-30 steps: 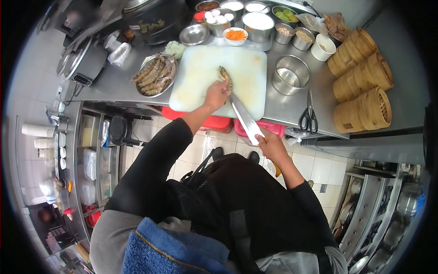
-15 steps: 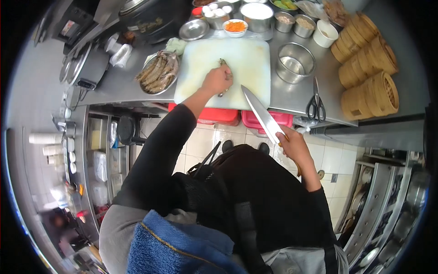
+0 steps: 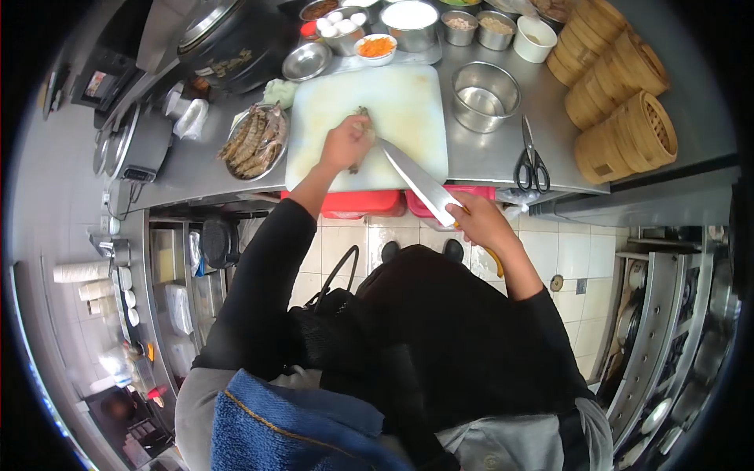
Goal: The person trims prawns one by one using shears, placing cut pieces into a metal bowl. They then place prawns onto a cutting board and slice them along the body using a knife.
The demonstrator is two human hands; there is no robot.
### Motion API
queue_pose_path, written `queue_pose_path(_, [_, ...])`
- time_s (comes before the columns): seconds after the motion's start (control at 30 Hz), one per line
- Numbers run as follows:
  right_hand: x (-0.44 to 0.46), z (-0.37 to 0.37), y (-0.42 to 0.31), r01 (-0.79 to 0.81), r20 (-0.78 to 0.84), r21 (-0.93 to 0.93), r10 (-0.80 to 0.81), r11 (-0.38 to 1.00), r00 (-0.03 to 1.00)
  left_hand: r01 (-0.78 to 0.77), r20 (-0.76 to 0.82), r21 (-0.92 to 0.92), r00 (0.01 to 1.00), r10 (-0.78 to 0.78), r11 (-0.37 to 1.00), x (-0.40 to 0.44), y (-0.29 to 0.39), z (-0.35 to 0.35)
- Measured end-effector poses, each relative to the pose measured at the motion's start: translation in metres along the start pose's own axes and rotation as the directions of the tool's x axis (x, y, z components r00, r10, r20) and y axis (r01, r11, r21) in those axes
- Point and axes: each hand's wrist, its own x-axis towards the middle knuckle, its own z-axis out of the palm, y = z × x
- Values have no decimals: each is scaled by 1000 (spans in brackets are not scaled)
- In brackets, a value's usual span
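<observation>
My left hand point(image 3: 347, 144) is closed around a shrimp point(image 3: 354, 168) and presses it on the white cutting board point(image 3: 408, 98). Only the shrimp's two ends show, above and below the fingers. In my right hand point(image 3: 481, 222) is a large kitchen knife point(image 3: 416, 180) with a yellow handle. Its blade slants up over the front edge of the board, the tip close beside my left hand. Whether the tip touches the shrimp I cannot tell. Left of the board, a metal plate point(image 3: 260, 175) holds several whole shrimp point(image 3: 253, 141).
Scissors point(image 3: 532, 161) and an empty metal pot point(image 3: 485, 98) are right of the board. Bamboo steamers point(image 3: 624, 141) stack at the far right. Behind sit a bowl of shredded carrot point(image 3: 376, 50), eggs point(image 3: 341, 25) and a metal dish point(image 3: 307, 61). A rice cooker point(image 3: 236, 47) stands back left.
The knife has risen and its tip has come in closer to my left hand. My left hand still holds the shrimp on the board. The whole view has shifted slightly.
</observation>
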Motion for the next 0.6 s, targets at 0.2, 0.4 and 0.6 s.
queue_pose_path(0.2, [9, 4, -9, -76, 78, 59, 71, 995, 994, 148, 114, -266, 986, -121, 952, 2, -27, -10])
queue_pose_path(0.4, [-19, -14, 6, -175, -8, 98, 177, 980, 984, 156, 101, -565, 988, -120, 810, 28, 65, -42])
queue_pose_path(0.6, [-40, -12, 1, -188, 44, 151, 184, 970, 982, -618, -18, -298, 766, 643, 728, 124, 153, 44])
